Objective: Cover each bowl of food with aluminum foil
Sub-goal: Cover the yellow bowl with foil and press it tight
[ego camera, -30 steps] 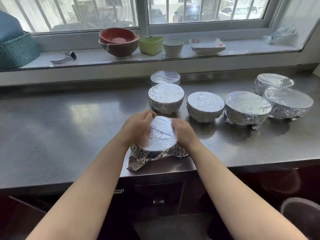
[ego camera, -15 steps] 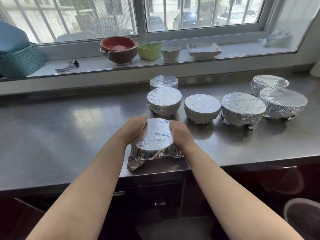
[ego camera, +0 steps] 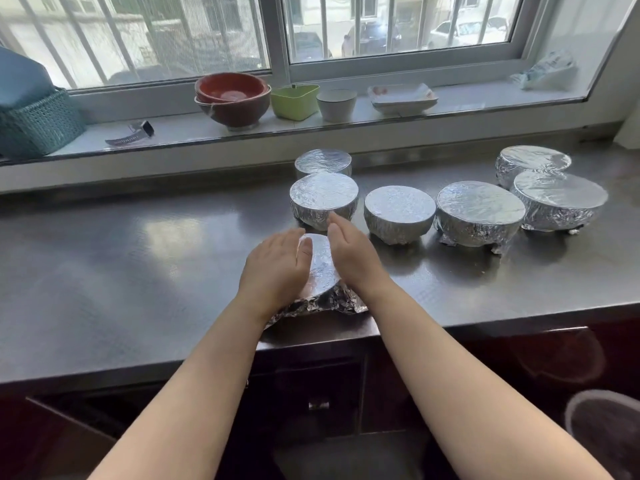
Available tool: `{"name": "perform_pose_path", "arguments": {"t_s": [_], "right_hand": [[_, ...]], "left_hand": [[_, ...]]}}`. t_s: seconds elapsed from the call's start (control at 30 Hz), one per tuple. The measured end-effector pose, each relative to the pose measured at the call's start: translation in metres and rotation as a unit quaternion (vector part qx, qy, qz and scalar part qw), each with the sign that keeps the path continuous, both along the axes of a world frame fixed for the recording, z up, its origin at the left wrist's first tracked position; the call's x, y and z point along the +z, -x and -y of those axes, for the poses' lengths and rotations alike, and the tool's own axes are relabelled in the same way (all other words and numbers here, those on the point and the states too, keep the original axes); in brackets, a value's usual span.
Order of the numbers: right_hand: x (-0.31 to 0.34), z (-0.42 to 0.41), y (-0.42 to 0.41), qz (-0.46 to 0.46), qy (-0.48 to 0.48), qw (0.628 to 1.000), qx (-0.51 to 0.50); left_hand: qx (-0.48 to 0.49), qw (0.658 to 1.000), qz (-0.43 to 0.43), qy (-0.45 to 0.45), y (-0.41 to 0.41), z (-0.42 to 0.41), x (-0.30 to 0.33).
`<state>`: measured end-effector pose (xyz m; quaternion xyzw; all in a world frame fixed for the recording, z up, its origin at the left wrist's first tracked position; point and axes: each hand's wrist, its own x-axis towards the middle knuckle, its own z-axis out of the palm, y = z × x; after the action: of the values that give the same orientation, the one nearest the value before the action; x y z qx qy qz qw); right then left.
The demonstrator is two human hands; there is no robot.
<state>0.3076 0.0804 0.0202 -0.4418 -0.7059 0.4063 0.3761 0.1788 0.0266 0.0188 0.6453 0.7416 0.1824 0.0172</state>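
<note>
Foil-wrapped round bowl [ego camera: 320, 268], silver and crinkled, sits at the near edge of the grey stainless-steel counter [ego camera: 138, 271], and both hands are on it: the left hand [ego camera: 277, 271] lies with straight, relaxed fingers over the left part of the flat foil top, and the right hand [ego camera: 353, 258] stands on edge with straight fingers along the right side of the rim; neither curls round or pinches anything. Loose, crumpled foil skirts out at the bowl's base toward the counter edge [ego camera: 325, 304], so the wrap looks not yet tucked under. Aluminium sheet like this is probably very light, thin and easily torn or dented, holding whatever crease it is given; the bowl beneath is likely rigid and carries the weight of food. A sound hold would be on the bowl's sides below the rim, pressing the foil inward with flat palms, not poking the stretched top. Beyond the hands stand six other foil-covered bowls [ego camera: 398, 209] in a loose row, and on the white windowsill [ego camera: 467, 112] rest a red-brown bowl stack [ego camera: 232, 98], a green dish [ego camera: 294, 100] and a teal woven basket [ego camera: 38, 123].
</note>
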Motion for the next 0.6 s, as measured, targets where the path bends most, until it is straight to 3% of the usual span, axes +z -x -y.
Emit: {"name": "perform_pose_path", "arguments": {"t_s": [0.13,0.33,0.6], "right_hand": [[-0.015,0.006,0.012,-0.026,0.010,1.000,0.005],[-0.028,0.006,0.014,-0.234,0.106,0.965,-0.057],[-0.037,0.001,0.012,-0.267,0.170,0.947,-0.048]], "left_hand": [[0.010,1.000,0.013,-0.007,-0.001,0.000,-0.001],[0.013,0.999,0.029,-0.001,-0.001,0.001,0.000],[0.016,0.999,0.036,-0.005,-0.001,0.002,0.000]]}}
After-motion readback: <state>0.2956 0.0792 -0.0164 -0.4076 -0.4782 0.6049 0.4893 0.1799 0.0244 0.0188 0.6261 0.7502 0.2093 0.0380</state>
